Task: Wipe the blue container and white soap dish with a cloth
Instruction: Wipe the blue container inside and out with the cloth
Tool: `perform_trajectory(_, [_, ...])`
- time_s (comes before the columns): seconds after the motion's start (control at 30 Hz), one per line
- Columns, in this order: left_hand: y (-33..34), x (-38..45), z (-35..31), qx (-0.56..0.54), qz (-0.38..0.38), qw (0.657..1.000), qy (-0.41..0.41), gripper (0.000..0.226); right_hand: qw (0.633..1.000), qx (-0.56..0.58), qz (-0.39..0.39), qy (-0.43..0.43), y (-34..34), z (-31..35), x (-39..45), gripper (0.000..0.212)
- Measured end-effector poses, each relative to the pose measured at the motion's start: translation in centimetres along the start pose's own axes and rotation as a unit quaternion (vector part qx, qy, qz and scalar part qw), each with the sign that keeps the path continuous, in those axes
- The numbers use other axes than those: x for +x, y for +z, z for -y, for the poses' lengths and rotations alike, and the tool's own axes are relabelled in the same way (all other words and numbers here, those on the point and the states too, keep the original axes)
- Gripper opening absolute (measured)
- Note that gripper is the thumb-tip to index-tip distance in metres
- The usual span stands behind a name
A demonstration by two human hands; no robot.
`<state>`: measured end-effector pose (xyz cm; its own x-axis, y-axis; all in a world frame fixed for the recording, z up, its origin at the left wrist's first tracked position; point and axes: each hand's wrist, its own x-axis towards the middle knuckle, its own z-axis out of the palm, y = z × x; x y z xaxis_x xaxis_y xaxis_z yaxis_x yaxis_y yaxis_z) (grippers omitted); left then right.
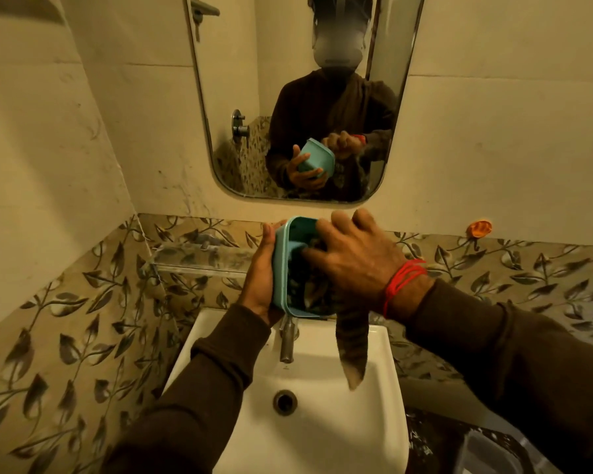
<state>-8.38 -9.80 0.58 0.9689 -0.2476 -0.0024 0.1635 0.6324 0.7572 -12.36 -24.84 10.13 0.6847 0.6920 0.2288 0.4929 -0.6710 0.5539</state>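
The blue plastic container with rounded corners is held up in the air over the back edge of the white sink, tipped so its open side faces the person. The left hand wraps around its outer left wall, and the right hand is curled over a dark striped cloth pressed inside it, with the cloth's tail hanging down over the basin beside the metal tap. Nothing sits in the sink below, and behind are leaf-pattern tiles, a clear glass shelf and a wall mirror.
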Motion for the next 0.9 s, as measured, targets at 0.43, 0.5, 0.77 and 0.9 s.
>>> perform_trajectory(0.43, [2.0, -0.4, -1.6, 0.123, -0.038, 0.983, 0.134, 0.039, 0.997, 0.058, 0.028, 0.038, 2.0, 3.3, -0.5, 0.054])
perform_trajectory(0.5, [2.0, -0.5, -1.8, 0.123, -0.034, 0.983, 0.133, 0.039, 0.995, 0.085, 0.049, 0.018, 1.7, 3.0, -0.2, 0.055])
perform_trajectory(0.77, [0.7, -0.6, -0.1, 0.171, -0.001, 0.975, 0.139, 0.041, 0.944, 0.223, 0.238, -0.042, 0.9, 0.8, -0.3, 0.017])
perform_trajectory(0.9, [-0.4, -0.2, 0.6, 0.104, 0.008, 0.989, 0.104, 0.054, 0.89, 0.317, 0.322, -0.06, 0.1, -0.8, -0.4, 0.016])
